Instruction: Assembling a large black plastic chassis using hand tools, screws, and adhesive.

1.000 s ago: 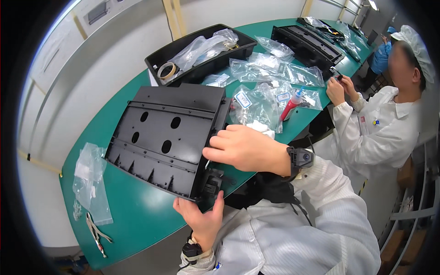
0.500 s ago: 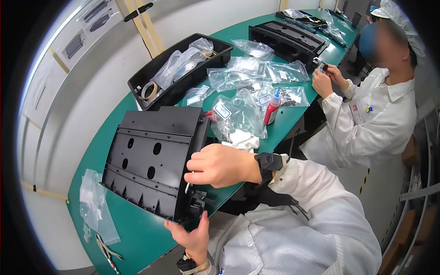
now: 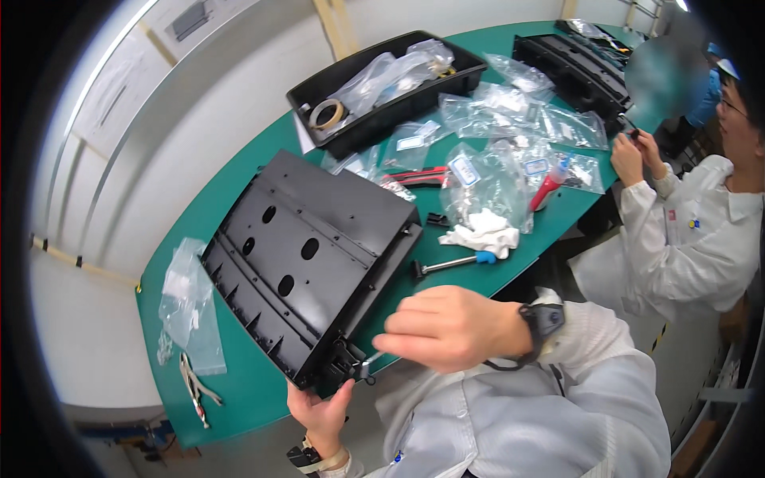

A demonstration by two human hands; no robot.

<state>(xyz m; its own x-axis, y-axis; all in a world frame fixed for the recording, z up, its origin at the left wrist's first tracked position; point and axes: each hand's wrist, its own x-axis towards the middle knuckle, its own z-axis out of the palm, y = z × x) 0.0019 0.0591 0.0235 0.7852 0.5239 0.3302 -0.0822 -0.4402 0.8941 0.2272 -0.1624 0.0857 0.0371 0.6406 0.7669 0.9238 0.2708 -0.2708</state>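
A large black metal housing (image 3: pixel 263 231) with oval holes and ribs lies tilted on the green table. Under its near corner, my left hand (image 3: pixel 319 410) grips it, thumb up beside a small black bracket block (image 3: pixel 339 366); the fingers are partly hidden beneath. My right hand (image 3: pixel 450 327) is closed around a slim silver rod-like tool (image 3: pixel 373 360), whose tip is at that block. The tool's exact kind is unclear. Beyond the right hand lie a blue-handled tool with a metal shaft (image 3: pixel 454 261) and a crumpled white cloth (image 3: pixel 482 233).
Behind the housing stands a black bin (image 3: pixel 382 119) with bags and a tape roll (image 3: pixel 327 114). Clear bags (image 3: pixel 510 119), a red bottle (image 3: pixel 550 185) and red-handled tool (image 3: pixel 418 177) lie rightward. Left are another bag (image 3: pixel 191 311) and pliers (image 3: pixel 195 390). A co-worker (image 3: pixel 685 215) works at right.
My view has turned, shifting the scene rightward. My right hand has moved from the housing's side edge to the bracket block at the near corner. The blue-handled tool has come into sight.
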